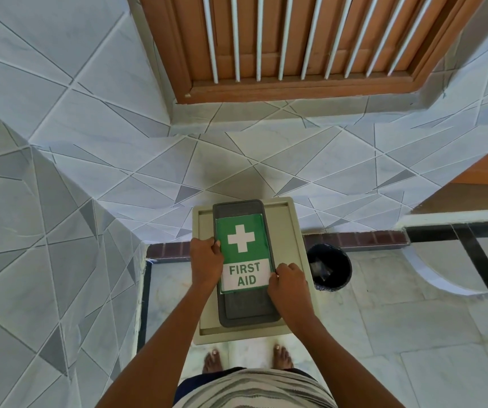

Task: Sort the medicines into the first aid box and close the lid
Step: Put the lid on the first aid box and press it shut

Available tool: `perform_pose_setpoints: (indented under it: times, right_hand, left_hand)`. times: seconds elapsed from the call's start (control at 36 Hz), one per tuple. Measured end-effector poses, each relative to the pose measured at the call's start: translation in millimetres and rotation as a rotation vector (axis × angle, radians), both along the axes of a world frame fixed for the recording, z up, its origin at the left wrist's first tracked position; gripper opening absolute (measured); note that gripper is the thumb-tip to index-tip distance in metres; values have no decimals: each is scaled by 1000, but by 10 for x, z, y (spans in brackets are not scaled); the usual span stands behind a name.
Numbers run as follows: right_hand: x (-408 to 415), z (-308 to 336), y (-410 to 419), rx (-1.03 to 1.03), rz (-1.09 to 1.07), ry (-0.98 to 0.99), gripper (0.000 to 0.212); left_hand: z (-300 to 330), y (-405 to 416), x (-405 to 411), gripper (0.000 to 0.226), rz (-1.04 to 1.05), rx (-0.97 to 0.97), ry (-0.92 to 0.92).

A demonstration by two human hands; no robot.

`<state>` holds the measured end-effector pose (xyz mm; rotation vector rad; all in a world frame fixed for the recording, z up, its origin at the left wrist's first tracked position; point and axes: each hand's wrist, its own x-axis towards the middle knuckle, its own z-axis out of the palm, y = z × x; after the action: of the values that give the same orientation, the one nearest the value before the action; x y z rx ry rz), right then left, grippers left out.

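Note:
A dark grey first aid box [245, 307] stands on a beige stool [291, 228] in front of me. Its lid is down and carries a green label [242, 248] with a white cross and the words FIRST AID. My left hand [206, 262] grips the box's left edge, fingers curled over the rim. My right hand [288, 282] grips the right edge the same way. No medicines are visible; the inside of the box is hidden by the lid.
A black waste bin [329, 267] stands on the floor just right of the stool. A tiled wall rises to the left and behind. A wooden window frame with white bars [295, 45] is above. My bare feet show below the stool.

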<state>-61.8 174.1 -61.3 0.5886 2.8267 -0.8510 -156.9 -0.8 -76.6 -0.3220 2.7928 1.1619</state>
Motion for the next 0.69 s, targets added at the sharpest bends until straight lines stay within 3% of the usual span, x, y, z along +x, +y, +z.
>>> perform_pose_setpoints:
  times: [0.25, 0.39, 0.47, 0.69]
  right_hand:
    - [-37, -13, 45, 51, 3, -75, 23]
    - [-181, -57, 164, -171, -99, -82, 11]
    - [-417, -36, 215, -259, -115, -22, 27]
    - [-1461, -126, 160, -199, -162, 112, 48]
  left_hand:
    - [-33, -18, -7, 28, 78, 151, -73]
    - [23, -23, -70, 17, 91, 204, -76]
    - [4, -48, -188, 22, 132, 170, -32]
    - [-26, -43, -810, 39, 96, 17, 36]
